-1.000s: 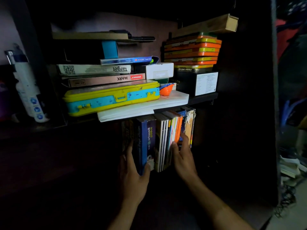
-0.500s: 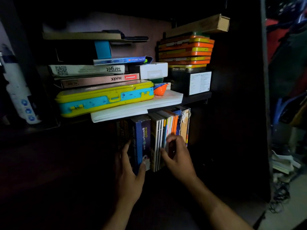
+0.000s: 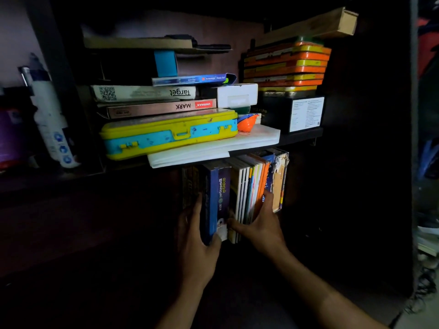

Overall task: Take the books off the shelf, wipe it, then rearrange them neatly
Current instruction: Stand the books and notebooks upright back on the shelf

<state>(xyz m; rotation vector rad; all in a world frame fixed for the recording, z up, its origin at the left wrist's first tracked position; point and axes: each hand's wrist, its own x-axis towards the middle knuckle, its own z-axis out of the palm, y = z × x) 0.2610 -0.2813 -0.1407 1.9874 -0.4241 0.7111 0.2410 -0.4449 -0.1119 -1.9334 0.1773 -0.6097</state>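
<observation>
Both forearms rise from the bottom of the frame toward a row of upright books point(image 3: 240, 193) standing in the dark lower compartment, just below centre. The left hand point(image 3: 197, 245) comes up nearly vertical and grips the thick blue book point(image 3: 215, 203) at the left of the row: its fingers lie along the book's left face, and its thumb hooks round the bottom of the spine. The right arm enters from the lower right corner and slants up and left. The right hand point(image 3: 260, 225) clasps the thin books point(image 3: 249, 188) in the middle of the row, thumb pressed in at their left beside the blue book, fingers curled round their right side against the orange spines. A torn tan book point(image 3: 278, 184) stands at the row's right end, just beyond those fingers. Above, on the shelf board point(image 3: 301, 136), a yellow-and-blue case point(image 3: 166, 136) lies on white sheets point(image 3: 213, 148). Stacked boxes sit on top of the case. At the upper right is a pile of orange tins point(image 3: 287, 65) on a black box point(image 3: 292, 113).
</observation>
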